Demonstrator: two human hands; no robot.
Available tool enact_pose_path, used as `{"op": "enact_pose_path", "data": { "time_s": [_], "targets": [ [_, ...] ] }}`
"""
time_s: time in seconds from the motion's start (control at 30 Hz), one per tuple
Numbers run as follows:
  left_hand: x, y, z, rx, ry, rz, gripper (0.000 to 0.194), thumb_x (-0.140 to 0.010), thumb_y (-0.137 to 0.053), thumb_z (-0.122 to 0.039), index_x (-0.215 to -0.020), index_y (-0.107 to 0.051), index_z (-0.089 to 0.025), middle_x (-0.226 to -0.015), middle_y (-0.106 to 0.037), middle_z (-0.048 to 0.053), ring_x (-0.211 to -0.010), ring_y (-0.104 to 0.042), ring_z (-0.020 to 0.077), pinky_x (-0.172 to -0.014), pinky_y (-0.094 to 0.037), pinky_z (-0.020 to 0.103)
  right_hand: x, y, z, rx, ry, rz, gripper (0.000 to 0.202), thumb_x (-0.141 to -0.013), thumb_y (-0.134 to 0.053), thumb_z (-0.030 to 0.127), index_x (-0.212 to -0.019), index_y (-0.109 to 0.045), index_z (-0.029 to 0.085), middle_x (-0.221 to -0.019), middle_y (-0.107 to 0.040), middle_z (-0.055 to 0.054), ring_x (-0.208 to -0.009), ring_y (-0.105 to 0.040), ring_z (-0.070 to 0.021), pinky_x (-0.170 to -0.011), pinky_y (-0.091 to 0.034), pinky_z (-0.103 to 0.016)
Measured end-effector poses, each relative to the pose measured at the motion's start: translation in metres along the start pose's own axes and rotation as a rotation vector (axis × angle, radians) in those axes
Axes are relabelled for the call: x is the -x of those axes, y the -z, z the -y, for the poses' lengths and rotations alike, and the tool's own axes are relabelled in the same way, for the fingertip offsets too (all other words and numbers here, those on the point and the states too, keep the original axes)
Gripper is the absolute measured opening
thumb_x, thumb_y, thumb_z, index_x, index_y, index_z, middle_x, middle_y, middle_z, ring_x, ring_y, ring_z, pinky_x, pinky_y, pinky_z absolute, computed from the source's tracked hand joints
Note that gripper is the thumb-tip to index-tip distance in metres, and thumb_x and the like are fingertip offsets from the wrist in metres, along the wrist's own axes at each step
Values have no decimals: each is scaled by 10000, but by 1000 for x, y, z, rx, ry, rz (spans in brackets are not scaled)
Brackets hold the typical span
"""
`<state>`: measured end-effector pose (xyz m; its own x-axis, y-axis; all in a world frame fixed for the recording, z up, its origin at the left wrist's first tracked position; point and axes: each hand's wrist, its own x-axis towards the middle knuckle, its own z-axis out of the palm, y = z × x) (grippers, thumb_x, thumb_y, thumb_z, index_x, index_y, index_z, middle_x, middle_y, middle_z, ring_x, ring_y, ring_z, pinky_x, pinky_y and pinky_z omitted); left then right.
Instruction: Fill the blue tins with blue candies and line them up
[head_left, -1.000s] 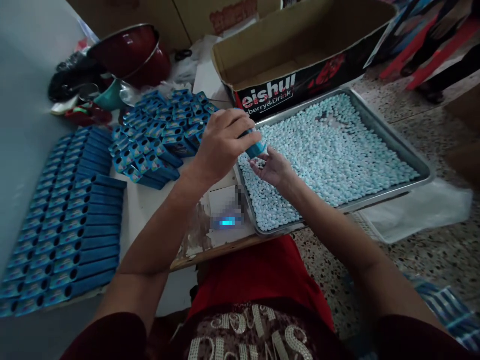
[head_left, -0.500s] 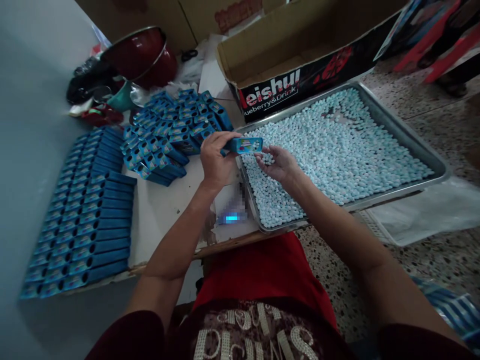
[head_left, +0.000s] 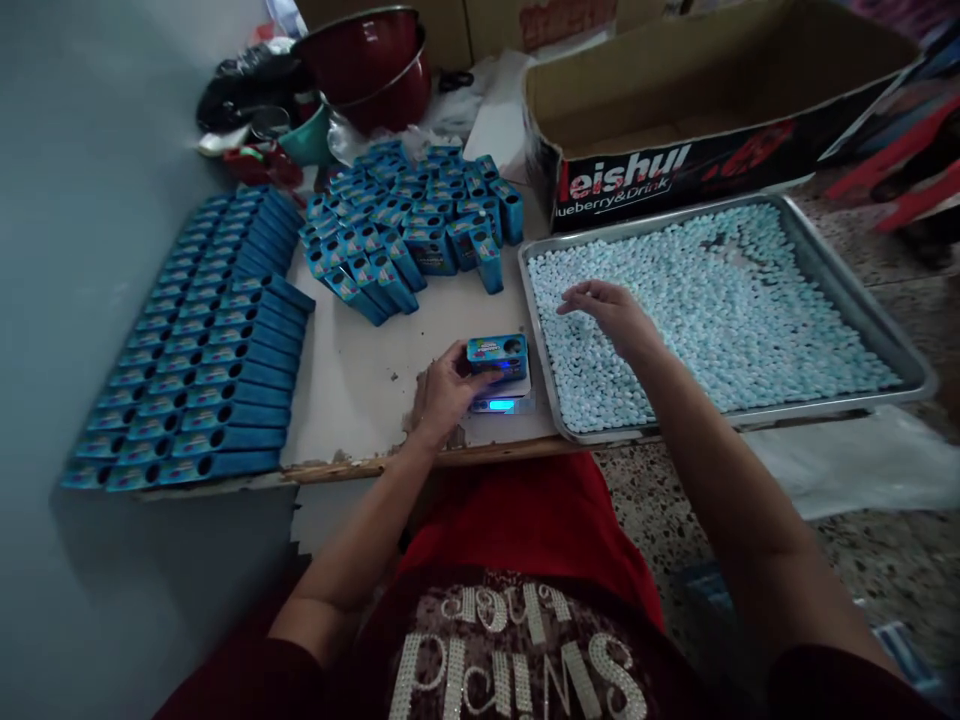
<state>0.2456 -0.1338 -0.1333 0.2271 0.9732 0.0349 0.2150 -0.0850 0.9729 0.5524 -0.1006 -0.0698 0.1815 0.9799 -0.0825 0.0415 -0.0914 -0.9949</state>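
My left hand (head_left: 448, 392) grips a small blue candy box (head_left: 499, 352) with a round hole in its printed face. The box sits on a small digital scale (head_left: 501, 405) with a lit blue display, near the table's front edge. Over the left part of a metal tray (head_left: 559, 400) hovers my right hand (head_left: 606, 308), palm down, its fingers stretched forward and slightly bent. Nothing shows in its fingers, though the palm is hidden. Pale blue and white candies (head_left: 675, 320) spread across the tray in a loose layer.
Blue boxes (head_left: 225, 350) stand in tight rows at the left, holes up. More boxes (head_left: 405, 220) cluster at the back. Behind the tray stands an open black carton (head_left: 637, 180). Red bowls (head_left: 367, 65) and a teal bowl (head_left: 307, 138) lie at the back left.
My left hand has brought the blue candy box down from beside the tray onto the scale. My right hand has moved away from the box, over the candies. The camera view has shifted.
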Motion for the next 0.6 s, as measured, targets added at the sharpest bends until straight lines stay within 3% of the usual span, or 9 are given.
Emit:
{"op": "enact_pose_path", "data": {
  "time_s": [0.07,0.17,0.27,0.37,0.47,0.6],
  "targets": [
    [1,1,-5,86,1,-32,662,-828,-1063,-408,-1390,-750,-254,-1299,-862,82,-1188,-857,277,-1105,-707,448,3,4,-1,10,-27,23,78,-1019,-780,168,-977,-846,169,-844,-833,-45,-745,-637,-117,-712,-471,-198],
    [6,16,-15,106,-74,-76,839,-742,-1124,-349,-1475,-719,-290,-1357,-850,103,-1274,-842,305,-1130,-705,471,8,18,-1,-102,-217,-18,28,-965,-819,140,-987,-830,154,-747,-739,-19,-580,-509,-88,-517,-340,-175],
    [20,49,-20,57,-140,-105,747,-783,-1074,-268,-1451,-744,-314,-1305,-863,83,-1221,-850,293,-1103,-714,480,16,34,0,-181,-403,-113,137,-884,-794,4,-925,-813,134,-733,-711,-39,-583,-574,-87,-495,-411,-145],
    [36,85,-21,8,-130,-178,573,-861,-1023,-335,-1382,-786,-293,-1231,-868,72,-1126,-854,267,-1044,-725,454,28,42,6,-163,-481,-134,211,-892,-747,-55,-948,-829,131,-810,-764,-84,-643,-654,-104,-544,-532,-147],
    [45,107,-20,-19,-154,-281,563,-893,-1020,-463,-1369,-793,-264,-1228,-860,90,-1105,-841,259,-1026,-720,437,38,35,24,-61,-497,-92,234,-892,-743,-57,-987,-849,128,-855,-802,-109,-645,-674,-117,-527,-542,-164],
    [44,113,-19,-47,-223,-323,618,-927,-997,-516,-1443,-767,-266,-1303,-845,101,-1137,-827,251,-1079,-705,459,46,4,57,77,-483,100,73,-961,-824,93,-975,-879,139,-781,-792,-96,-582,-614,-115,-458,-457,-180]
  ]
}}
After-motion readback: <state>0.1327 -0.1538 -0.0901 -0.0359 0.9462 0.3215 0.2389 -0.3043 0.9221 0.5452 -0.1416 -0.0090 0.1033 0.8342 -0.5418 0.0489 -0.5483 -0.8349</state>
